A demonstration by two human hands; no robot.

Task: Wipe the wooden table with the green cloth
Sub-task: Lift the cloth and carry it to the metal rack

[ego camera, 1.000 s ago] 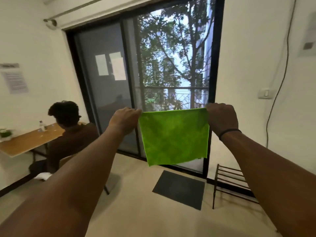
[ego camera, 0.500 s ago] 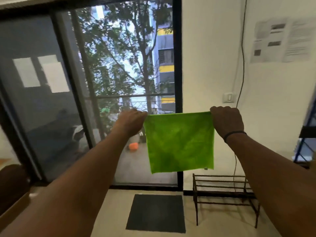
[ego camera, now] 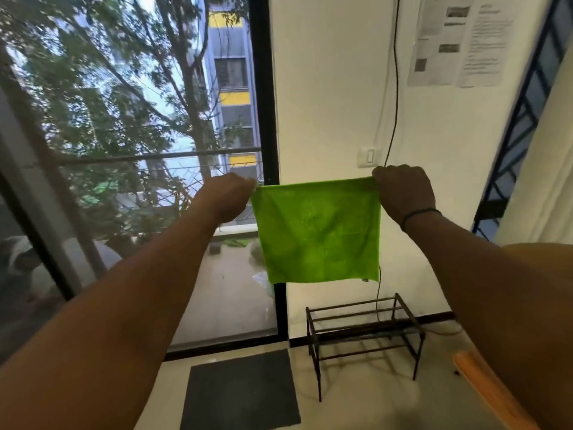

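Green cloth [ego camera: 319, 234] hangs flat in mid-air at arm's length, top edge stretched level between both hands, nothing under it but floor. Left hand [ego camera: 228, 197] pinches the top left corner, right hand [ego camera: 403, 192] the top right; fingers closed on fabric. An orange-brown wooden edge [ego camera: 486, 389], probably the table, lies low right, nearer the right arm.

Glass door [ego camera: 139, 169], white wall [ego camera: 335, 88], dark mat [ego camera: 242, 392], metal rack [ego camera: 362, 333]

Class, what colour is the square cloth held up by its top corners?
Bright lime green, plain with faint mottling; the square cloth shows clearly in the head view.
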